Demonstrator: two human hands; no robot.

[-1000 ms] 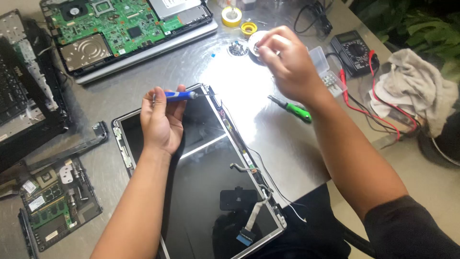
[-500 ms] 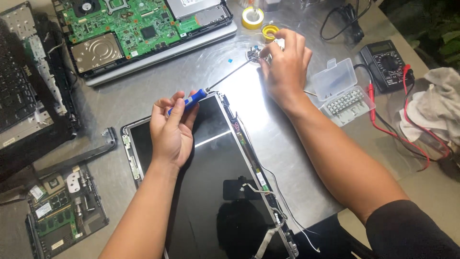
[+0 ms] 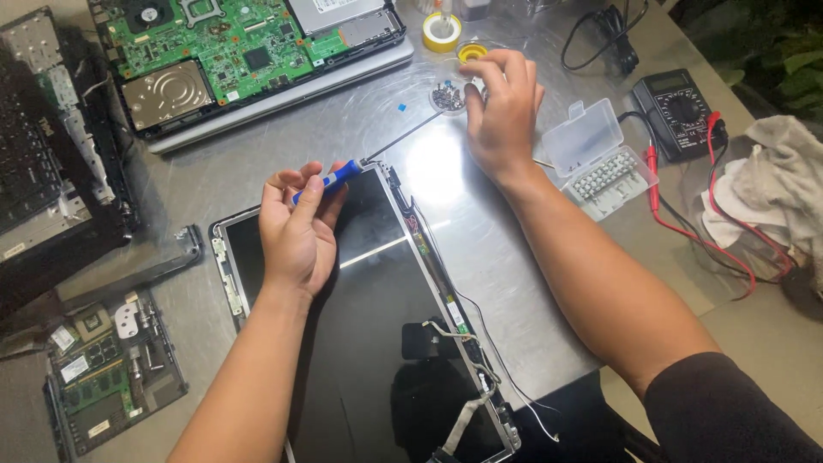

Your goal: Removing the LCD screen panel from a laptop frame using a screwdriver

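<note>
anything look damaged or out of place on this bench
Nothing looks broken or spilled. The odd bits fit a teardown: the black laptop screen panel lies detached with thin loose cables trailing off its right edge, and the open silver laptop base shows its bare green circuit board.

- The left hand (image 3: 296,231) wraps the blue screwdriver (image 3: 330,178), hiding most of its handle.
- The right hand (image 3: 501,111) covers part of the small dish of screws (image 3: 446,96); its fingertips' contact is unclear (screws too tiny to count).
- Below both hands, the laptop screen panel (image 3: 360,326) runs off the bottom edge.
</note>
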